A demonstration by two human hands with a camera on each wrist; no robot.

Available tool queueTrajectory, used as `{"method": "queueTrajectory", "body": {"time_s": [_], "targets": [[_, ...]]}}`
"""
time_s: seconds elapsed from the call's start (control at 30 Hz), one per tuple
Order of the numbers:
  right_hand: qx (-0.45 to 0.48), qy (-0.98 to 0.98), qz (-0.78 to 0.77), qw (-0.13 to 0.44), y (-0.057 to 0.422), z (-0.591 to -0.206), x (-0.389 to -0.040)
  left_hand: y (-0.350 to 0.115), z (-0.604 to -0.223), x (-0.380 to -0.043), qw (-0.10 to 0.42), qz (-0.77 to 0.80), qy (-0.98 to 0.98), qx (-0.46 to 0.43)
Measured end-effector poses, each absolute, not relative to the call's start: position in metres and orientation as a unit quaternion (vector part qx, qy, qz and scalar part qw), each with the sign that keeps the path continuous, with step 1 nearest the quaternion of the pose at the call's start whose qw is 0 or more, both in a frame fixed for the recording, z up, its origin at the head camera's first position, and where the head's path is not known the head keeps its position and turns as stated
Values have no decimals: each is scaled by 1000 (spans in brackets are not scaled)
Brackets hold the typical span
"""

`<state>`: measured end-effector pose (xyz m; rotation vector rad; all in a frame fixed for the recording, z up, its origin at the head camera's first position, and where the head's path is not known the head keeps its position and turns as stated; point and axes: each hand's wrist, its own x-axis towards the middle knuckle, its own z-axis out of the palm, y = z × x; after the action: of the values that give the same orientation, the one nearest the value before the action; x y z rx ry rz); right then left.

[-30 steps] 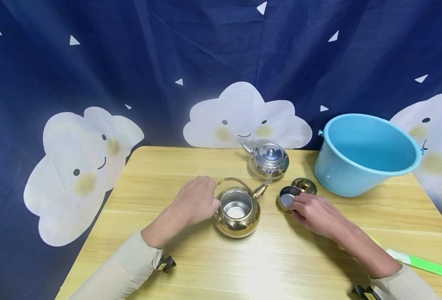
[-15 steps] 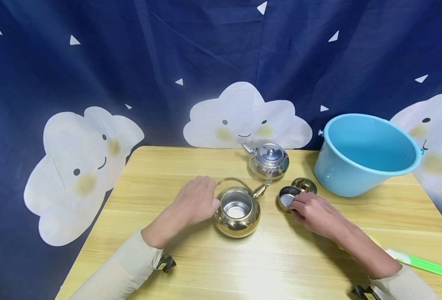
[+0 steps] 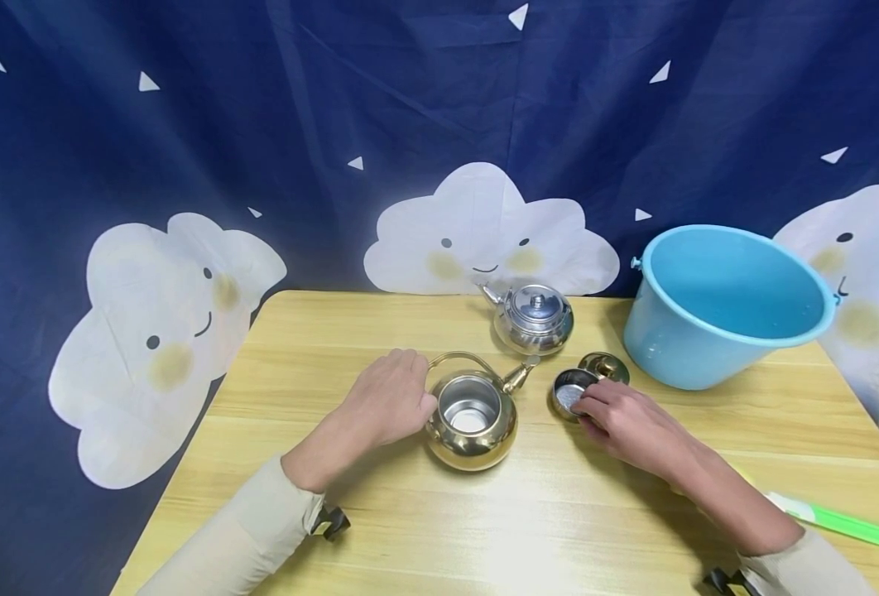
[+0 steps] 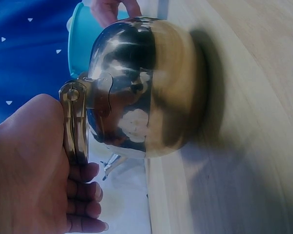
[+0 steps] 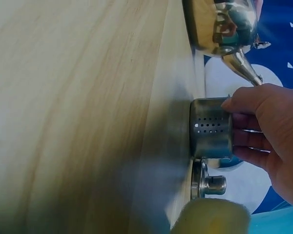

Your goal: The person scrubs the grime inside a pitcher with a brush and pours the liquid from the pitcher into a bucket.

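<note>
Head: versus 1 s ago, hands and pots haven't visibly shifted; scene only nudged slightly in frame. Floor of the small silver metal strainer cup (image 3: pixel 570 395) reads brighter now. Left hand (image 3: pixel 391 401) closed at the left side of the round gold metal teapot (image 3: pixel 475 451), which stands upright on the light wood table (image 3: pixel 320 356), open top showing its silvery inside. Right hand (image 3: pixel 633 426) pinching the cup's rim, right of the teapot, apart from it. Shiny gold lid (image 3: pixel 614 370) just behind the cup. Lidded silver teapot (image 3: pixel 535 329) farther back, pale blue plastic bucket (image 3: pixel 681 348) back right.

Left wrist: shows the grip head can't: palm against the arched gold handle (image 4: pixel 74 126), fingers curled past it. Also shows the handle's riveted hinge on the pot.

Right wrist: thumb outside the rim, other fingers opposite. Cup base on the table; rows of holes in its wall, visible only here. Lid lies knob up. Blurred yellow thing (image 5: pixel 212 217) in the foreground, can't identify.
</note>
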<state>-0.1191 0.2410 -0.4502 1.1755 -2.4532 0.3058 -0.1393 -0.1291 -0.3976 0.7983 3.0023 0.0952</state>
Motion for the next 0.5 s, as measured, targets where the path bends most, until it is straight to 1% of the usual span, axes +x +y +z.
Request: {"method": "queueTrajectory", "body": {"time_s": [0.5], "targets": [[416,-875,135,209,254,-437,-109,-129,-397,-141,23,38,967,251]]}}
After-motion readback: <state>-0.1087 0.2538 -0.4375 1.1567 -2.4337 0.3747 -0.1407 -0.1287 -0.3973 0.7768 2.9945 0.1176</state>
